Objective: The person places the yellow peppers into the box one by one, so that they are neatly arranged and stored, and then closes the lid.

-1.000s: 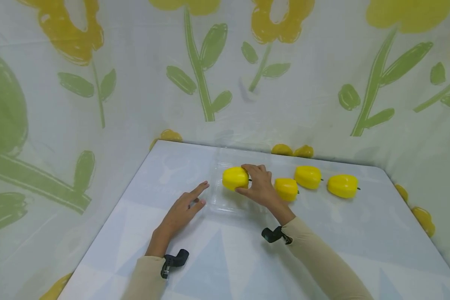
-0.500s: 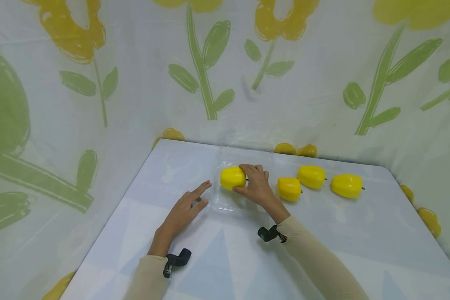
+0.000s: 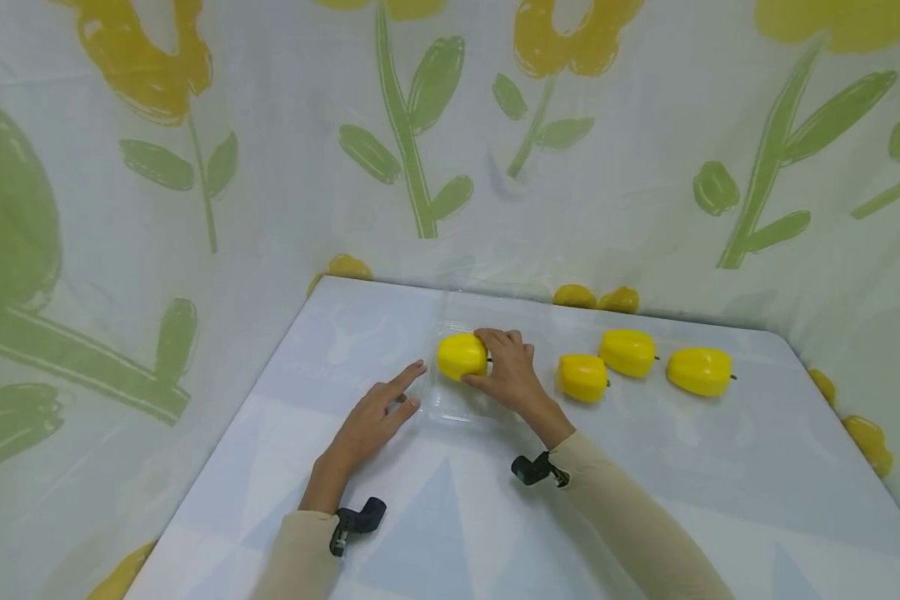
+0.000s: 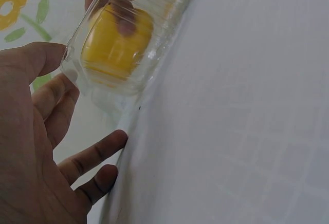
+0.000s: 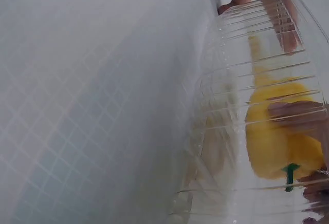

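Observation:
A yellow bell pepper with a green stem sits within the walls of a clear plastic box. My right hand grips it from the stem end, thumb on the near side and fingers on the far side. Through the box's ribbed wall, the right wrist view shows the same pepper. At the box's left side is my left hand, index finger and thumb stretched out and apart. In the left wrist view, fingertips of the left hand meet the rim of the box, while lower fingers reach toward the tabletop.
Three more yellow bell peppers lie right of the box: the nearest pepper, another pepper behind it, and a third pepper farther right. A flower-printed curtain hangs behind the pale tabletop.
My right hand has shifted slightly left with the bell pepper, toward the box's left wall. The left hand stays at the box's left edge. The head view has moved a little.

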The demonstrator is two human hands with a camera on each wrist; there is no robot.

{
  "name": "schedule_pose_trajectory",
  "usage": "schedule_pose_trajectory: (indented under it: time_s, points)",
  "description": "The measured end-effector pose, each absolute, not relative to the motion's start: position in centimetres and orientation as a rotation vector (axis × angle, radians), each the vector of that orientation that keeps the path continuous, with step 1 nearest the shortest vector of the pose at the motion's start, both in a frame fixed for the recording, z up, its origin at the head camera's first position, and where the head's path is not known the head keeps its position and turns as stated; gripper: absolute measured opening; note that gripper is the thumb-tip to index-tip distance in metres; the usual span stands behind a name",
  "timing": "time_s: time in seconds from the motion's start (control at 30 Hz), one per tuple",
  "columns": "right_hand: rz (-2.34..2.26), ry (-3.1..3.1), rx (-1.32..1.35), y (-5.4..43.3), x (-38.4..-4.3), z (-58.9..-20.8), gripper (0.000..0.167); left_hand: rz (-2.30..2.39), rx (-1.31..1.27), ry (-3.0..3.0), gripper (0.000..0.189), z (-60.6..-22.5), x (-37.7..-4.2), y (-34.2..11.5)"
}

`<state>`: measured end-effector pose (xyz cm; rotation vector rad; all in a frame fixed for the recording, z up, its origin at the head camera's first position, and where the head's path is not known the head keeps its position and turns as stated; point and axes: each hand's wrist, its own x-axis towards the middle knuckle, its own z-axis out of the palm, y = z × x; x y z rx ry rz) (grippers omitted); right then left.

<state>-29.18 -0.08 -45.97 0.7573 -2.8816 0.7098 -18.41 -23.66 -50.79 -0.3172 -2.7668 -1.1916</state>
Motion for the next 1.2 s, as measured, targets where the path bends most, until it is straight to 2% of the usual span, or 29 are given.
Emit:
schedule_pose_trajectory:
  time_s: [0.5, 0.97, 1.2]
  points:
    - [0.659, -2.875, 0.766, -0.2, -29.3, -46.4, 0.075, -1.193, -0.293, -2.790, 0.058, -50.6, -18.4, -23.4]
    - [0.586, -2.906, 0.847, 0.6, -29.0, -46.2, 0.088, -1.150, -0.295, -2.785, 0.058, -50.5, -18.2, -23.4]
    - [0.694, -2.872, 0.850, 2.5, -28.6, -44.9, 0.082, -1.147, -0.305, -2.790, 0.058, -50.7, -18.4, -23.5]
